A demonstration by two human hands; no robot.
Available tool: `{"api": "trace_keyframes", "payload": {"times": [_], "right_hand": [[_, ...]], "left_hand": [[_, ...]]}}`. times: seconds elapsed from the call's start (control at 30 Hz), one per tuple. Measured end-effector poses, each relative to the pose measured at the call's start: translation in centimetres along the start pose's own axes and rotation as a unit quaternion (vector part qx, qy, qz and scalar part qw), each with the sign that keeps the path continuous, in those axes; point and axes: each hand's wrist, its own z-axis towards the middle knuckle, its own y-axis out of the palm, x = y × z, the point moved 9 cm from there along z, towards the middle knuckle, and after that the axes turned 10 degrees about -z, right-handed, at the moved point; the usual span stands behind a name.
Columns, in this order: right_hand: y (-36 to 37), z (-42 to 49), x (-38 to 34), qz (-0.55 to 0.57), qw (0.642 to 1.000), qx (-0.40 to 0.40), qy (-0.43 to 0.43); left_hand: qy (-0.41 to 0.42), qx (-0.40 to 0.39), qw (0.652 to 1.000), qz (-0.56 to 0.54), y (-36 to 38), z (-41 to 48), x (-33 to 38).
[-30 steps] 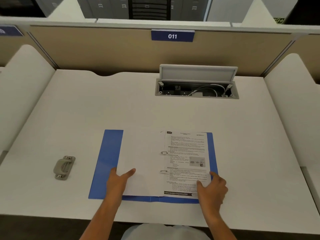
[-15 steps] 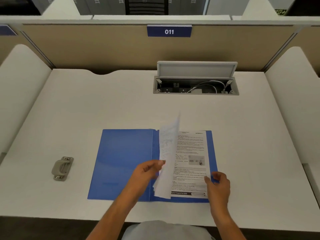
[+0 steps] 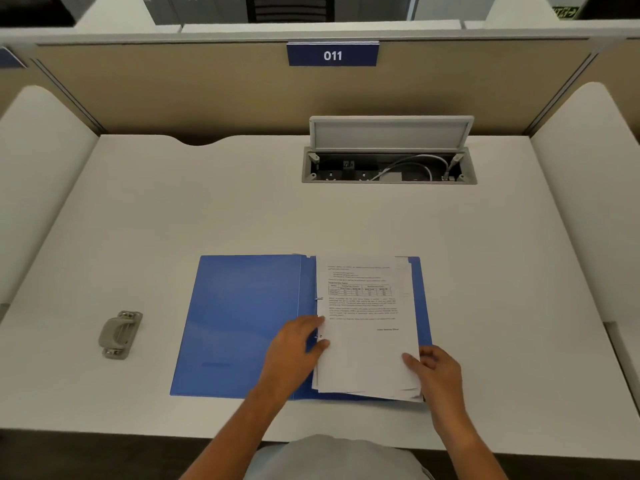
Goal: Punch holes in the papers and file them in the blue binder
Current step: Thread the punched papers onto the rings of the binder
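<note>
Low in the frame's centre, the left hand lies flat, fingers pressing the left edge of the papers by the rings; the right hand pinches their lower right corner. The white printed stack lies on the right half of the open, smooth blue binder. At left sits a grey hole punch on the matte white desk.

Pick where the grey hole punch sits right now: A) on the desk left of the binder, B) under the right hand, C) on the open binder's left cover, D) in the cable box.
A: the hole punch rests on the bare desk, apart from the blue binder, untouched by either hand.
</note>
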Motion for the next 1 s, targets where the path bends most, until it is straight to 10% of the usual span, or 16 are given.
{"api": "trace_keyframes", "payload": {"times": [0.33,0.77,1.0], "right_hand": [[-1.7,-0.8,-2.2,-0.239,0.949,0.137,-0.150],[13.0,-5.7,-5.1,-0.546,0.643,-0.042,-0.535],[14.0,-5.5,-6.8,-0.464,0.746,-0.006,-0.478]], "left_hand": [[0.110,-0.049,0.939,0.322,3.4,1.8,-0.6],[0.164,-0.004,0.947,0.276,1.3,1.5,-0.2],[0.092,0.006,0.988,0.120,0.4,2.0,-0.8]]}}
